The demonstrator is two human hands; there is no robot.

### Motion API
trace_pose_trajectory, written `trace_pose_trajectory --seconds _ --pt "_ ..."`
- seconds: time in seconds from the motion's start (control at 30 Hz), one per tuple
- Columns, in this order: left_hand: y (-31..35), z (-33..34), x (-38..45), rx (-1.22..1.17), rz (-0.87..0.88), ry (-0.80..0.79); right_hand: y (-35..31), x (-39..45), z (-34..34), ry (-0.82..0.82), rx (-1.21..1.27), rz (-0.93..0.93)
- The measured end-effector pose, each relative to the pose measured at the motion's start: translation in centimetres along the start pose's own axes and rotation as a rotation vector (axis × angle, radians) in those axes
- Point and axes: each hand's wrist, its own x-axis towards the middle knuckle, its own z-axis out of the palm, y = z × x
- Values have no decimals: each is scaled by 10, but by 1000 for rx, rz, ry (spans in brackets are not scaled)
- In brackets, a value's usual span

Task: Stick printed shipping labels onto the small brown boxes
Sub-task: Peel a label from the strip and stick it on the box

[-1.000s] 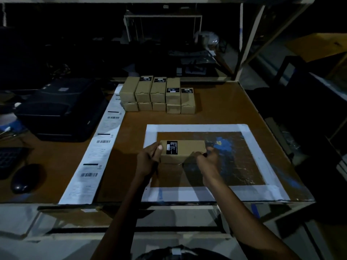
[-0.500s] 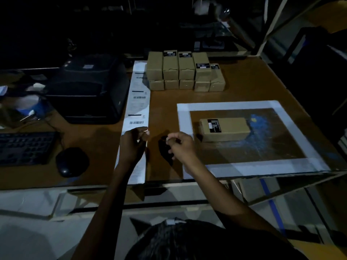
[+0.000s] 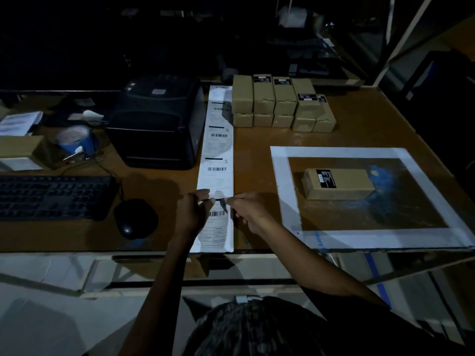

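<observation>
A long white strip of printed shipping labels runs from the label printer toward the table's front edge. My left hand pinches the strip's left side near its nearest label. My right hand pinches the right side at the same height. One small brown box with a black sticker lies alone on the white-framed work mat to the right, apart from both hands. A stack of small brown boxes stands at the back of the table, some with black stickers on top.
A black label printer sits left of the strip. A keyboard and a mouse lie at the near left. A blue tub and papers crowd the far left. The room is dim.
Both hands left the brown box on the mat and moved left to the label strip, which they now pinch on either side. The view shifted left as well.
</observation>
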Motion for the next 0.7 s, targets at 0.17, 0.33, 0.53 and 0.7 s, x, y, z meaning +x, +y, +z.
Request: trace_pose_trajectory --seconds 0.17,0.33,0.53,0.7 --pt "17 0 -12 -48 111 50 -3 5 -6 -69 -7 -66" --pt "29 0 -15 -156 -85 182 0 11 -26 -103 6 -109" --pt "50 -4 2 -444 -171 183 2 18 -72 -118 48 -198" --pt "73 -6 13 -728 -180 70 5 24 -87 -167 75 -245"
